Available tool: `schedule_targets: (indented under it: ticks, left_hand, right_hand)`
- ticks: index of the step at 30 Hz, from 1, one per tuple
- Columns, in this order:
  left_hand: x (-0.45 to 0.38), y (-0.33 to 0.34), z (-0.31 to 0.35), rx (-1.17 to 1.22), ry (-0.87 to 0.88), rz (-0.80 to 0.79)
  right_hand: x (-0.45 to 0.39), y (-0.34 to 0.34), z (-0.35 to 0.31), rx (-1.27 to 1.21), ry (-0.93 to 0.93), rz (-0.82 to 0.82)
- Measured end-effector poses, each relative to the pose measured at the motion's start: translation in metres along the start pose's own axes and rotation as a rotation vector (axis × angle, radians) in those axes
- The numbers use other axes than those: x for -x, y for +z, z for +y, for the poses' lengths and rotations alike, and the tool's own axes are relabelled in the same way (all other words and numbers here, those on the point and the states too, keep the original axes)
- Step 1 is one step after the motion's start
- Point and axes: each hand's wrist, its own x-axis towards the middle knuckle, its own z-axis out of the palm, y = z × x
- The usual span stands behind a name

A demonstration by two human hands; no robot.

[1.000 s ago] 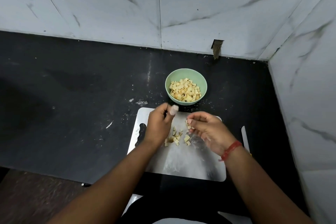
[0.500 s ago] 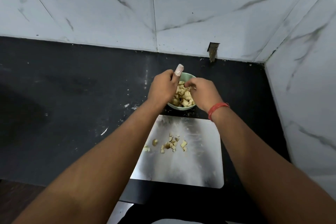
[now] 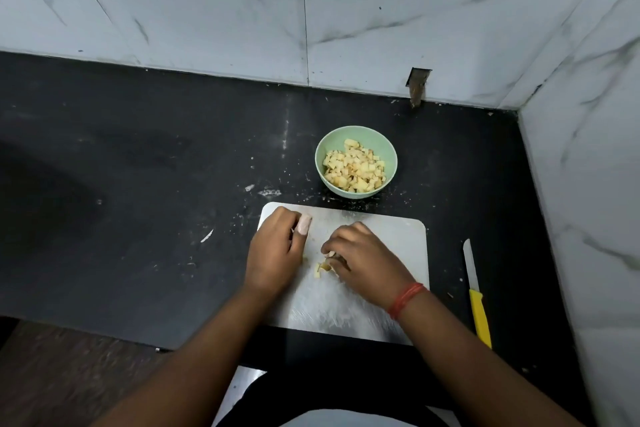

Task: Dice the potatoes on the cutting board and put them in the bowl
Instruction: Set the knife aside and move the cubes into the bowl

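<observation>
Plainly, the last pale yellow potato cubes lay on the white rectangular plastic cutting board between both hands, right hand curled pinching them, left hand loosely cupped (holding what, I couldn't tell); the mint-green round bowl sat just beyond.

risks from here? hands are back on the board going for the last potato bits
1. Few small potato cubes remain between the left hand and right hand; a loose grip could drop some on the black counter on the way to the green bowl.
2. The yellow-handled knife lies beside the cutting board, near the right forearm; a sweep could knock it.
</observation>
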Motion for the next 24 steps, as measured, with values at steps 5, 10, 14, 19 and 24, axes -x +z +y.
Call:
schedule_targets:
  ticks: [5,10,14,19,24]
  left_hand:
    - [0.011,0.012,-0.01,-0.207,-0.032,-0.056]
    - [0.011,0.023,-0.008,-0.295,-0.108,-0.139]
    - [0.005,0.03,0.005,-0.249,-0.103,-0.142]
    - [0.009,0.026,0.02,-0.015,-0.109,-0.045]
    - [0.021,0.002,0.0,-0.243,-0.098,-0.058]
  right_hand:
    - [-0.01,0.016,-0.014,0.11,-0.03,0.028]
    - [-0.003,0.014,-0.007,0.07,0.111,0.096]
    - [0.014,0.006,0.005,-0.02,0.298,0.135]
    - [0.022,0.0,0.004,0.025,0.389,0.002]
    - [0.021,0.004,-0.003,0.109,0.453,-0.091]
